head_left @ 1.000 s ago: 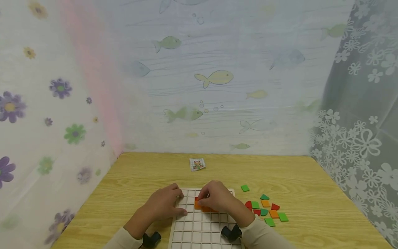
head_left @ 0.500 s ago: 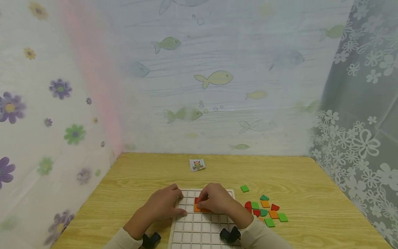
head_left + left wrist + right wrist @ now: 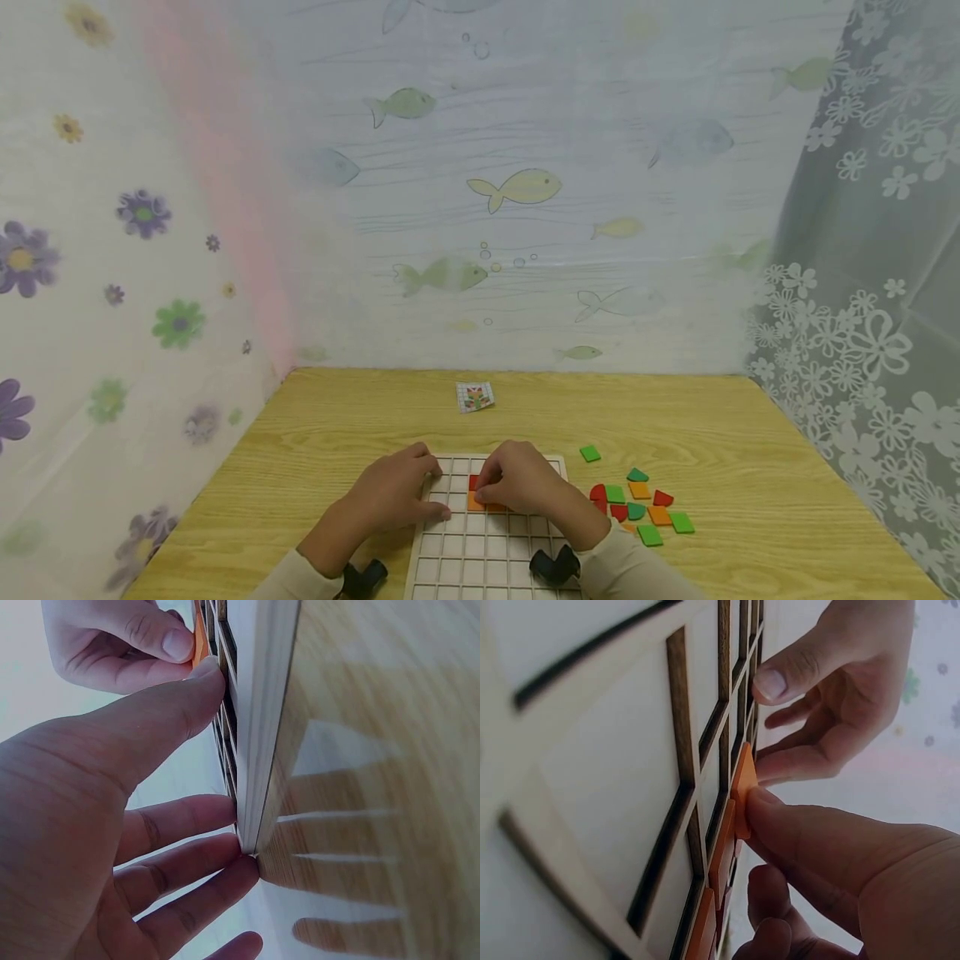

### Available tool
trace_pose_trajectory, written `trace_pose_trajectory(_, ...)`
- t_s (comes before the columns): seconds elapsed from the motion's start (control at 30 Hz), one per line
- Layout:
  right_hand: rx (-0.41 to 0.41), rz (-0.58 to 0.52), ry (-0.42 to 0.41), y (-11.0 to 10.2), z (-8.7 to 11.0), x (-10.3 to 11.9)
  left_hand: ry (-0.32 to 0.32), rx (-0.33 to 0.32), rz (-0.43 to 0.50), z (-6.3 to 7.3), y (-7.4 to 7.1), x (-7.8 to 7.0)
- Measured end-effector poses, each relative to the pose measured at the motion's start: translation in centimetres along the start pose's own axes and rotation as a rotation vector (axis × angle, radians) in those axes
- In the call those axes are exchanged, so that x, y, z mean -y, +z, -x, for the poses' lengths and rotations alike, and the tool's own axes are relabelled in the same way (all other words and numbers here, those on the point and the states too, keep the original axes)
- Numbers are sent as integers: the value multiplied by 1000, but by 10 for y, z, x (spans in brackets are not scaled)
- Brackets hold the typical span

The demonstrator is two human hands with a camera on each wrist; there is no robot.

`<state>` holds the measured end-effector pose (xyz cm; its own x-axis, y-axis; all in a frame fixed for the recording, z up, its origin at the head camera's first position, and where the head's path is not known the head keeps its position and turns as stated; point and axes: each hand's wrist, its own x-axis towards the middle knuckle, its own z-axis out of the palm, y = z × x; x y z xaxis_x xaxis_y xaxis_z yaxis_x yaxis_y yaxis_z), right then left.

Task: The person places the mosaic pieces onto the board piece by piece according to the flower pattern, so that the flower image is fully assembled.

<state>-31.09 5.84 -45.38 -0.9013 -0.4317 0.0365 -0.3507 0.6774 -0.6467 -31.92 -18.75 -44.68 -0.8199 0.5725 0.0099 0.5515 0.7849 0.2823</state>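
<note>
A pale wooden grid board [image 3: 452, 547] lies in front of me. My right hand [image 3: 520, 479] pinches an orange square tile [image 3: 743, 784] between thumb and forefinger; the tile sits tilted at a grid cell. Beside it, more orange tiles [image 3: 721, 859] lie in the board, and a red tile [image 3: 474, 482] shows just above in the head view. The right hand hides the rest of that row. My left hand [image 3: 397, 490] rests at the board's left side, thumb on the grid, fingers spread and touching the edge [image 3: 259, 727].
Loose tiles lie right of the board: green squares [image 3: 650, 535], orange squares [image 3: 660, 516], red [image 3: 663, 498] and dark green [image 3: 637, 512] rounded pieces. A single green square [image 3: 590, 453] lies farther back. A small pattern card [image 3: 476, 397] stands near the rear of the wooden table [image 3: 337, 417].
My right hand has shifted very slightly over the same cell, and a little more of the red tile shows. The left hand has stayed in place.
</note>
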Motion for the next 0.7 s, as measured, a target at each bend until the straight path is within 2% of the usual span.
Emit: trace_pose_trajectory(0.7,-15,15,0,0,3,3,11,-11,-11,0,2,2)
